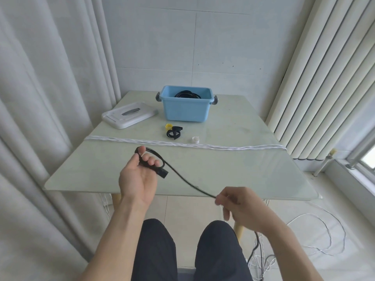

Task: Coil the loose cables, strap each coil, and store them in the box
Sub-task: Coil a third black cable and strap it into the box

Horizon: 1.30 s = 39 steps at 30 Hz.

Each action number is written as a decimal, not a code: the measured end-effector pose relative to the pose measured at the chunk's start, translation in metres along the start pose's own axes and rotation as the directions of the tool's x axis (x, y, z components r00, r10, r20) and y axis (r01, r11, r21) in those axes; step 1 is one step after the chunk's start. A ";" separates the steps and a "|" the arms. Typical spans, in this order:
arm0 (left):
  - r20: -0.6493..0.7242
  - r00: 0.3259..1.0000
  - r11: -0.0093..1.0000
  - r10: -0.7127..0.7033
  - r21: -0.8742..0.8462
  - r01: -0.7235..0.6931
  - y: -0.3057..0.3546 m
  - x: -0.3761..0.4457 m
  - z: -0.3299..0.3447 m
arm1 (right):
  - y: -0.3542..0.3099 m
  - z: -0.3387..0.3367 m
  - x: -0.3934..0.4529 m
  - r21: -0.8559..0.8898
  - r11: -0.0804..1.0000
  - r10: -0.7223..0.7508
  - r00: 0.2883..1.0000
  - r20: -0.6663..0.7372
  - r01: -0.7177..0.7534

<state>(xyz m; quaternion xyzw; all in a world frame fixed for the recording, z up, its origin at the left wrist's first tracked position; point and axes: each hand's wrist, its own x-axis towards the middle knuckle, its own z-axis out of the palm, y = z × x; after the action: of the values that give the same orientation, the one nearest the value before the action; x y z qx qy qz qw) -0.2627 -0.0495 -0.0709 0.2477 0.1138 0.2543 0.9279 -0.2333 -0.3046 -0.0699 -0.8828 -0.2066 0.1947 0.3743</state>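
First loop of black cable (182,178) is gripped in left hand (140,173) as coil anchor. Slack is pinched and fed by right hand (239,203), probably to keep tension. Box (186,107) on tabletop (233,169) awaits.

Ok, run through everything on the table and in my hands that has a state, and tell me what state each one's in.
Blue box: open, a black coil inside.
White lid: off, lying flat left of the box.
Black straps: unused, on the table.
Black cable: partly coiled, the rest trailing to the floor.
Left hand: holds the first loops.
Right hand: pinches the cable's loose run.
White cord: stretched straight across the table.
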 end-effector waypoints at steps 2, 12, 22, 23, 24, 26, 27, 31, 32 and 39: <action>0.077 0.997 0.999 -0.003 0.049 -0.001 -0.003 -0.002 0.003 | -0.012 0.008 -0.007 -0.100 0.995 -0.016 0.991 0.130 0.030; 0.284 0.889 0.520 -0.361 0.852 -0.061 -0.019 -0.026 0.002 | -0.043 0.012 -0.023 -0.155 0.971 -0.165 0.980 0.110 0.181; 0.196 0.714 0.443 -0.672 0.879 0.175 -0.037 -0.047 0.004 | -0.017 0.002 -0.005 -0.034 0.981 -0.194 0.941 -0.278 0.193; 0.201 0.688 0.456 -0.697 0.865 0.210 -0.036 -0.047 0.005 | -0.012 0.002 -0.001 -0.039 0.982 -0.188 0.931 -0.313 0.185; 0.219 0.660 0.468 -0.719 0.855 0.225 -0.035 -0.048 0.007 | -0.008 0.004 0.002 -0.029 0.983 -0.181 0.921 -0.346 0.183; 0.267 0.636 0.520 -0.724 0.816 0.251 -0.035 -0.048 0.009 | -0.003 0.006 0.007 0.002 0.980 -0.183 0.902 -0.391 0.199; 0.291 0.639 0.562 -0.712 0.782 0.270 -0.036 -0.048 0.009 | 0.000 0.008 0.008 0.018 0.977 -0.191 0.908 -0.373 0.213; 0.309 0.685 0.709 -0.660 0.557 0.432 -0.041 -0.046 0.013 | 0.000 0.023 0.010 0.388 0.904 -0.125 0.979 -0.163 0.180; 0.282 0.700 0.724 -0.656 0.499 0.477 -0.042 -0.047 0.014 | -0.001 0.025 0.010 0.492 0.855 -0.106 0.984 -0.141 0.163; 0.178 0.757 0.765 -0.628 0.320 0.559 -0.050 -0.051 0.012 | -0.019 0.039 0.005 0.952 0.303 -0.026 0.999 -0.038 0.044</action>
<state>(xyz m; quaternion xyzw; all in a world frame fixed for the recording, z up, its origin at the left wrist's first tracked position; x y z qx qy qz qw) -0.2812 -0.1184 -0.0821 0.3447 0.0877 -0.1086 0.9283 -0.2527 -0.2678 -0.0822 -0.4887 -0.0682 0.2643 0.8287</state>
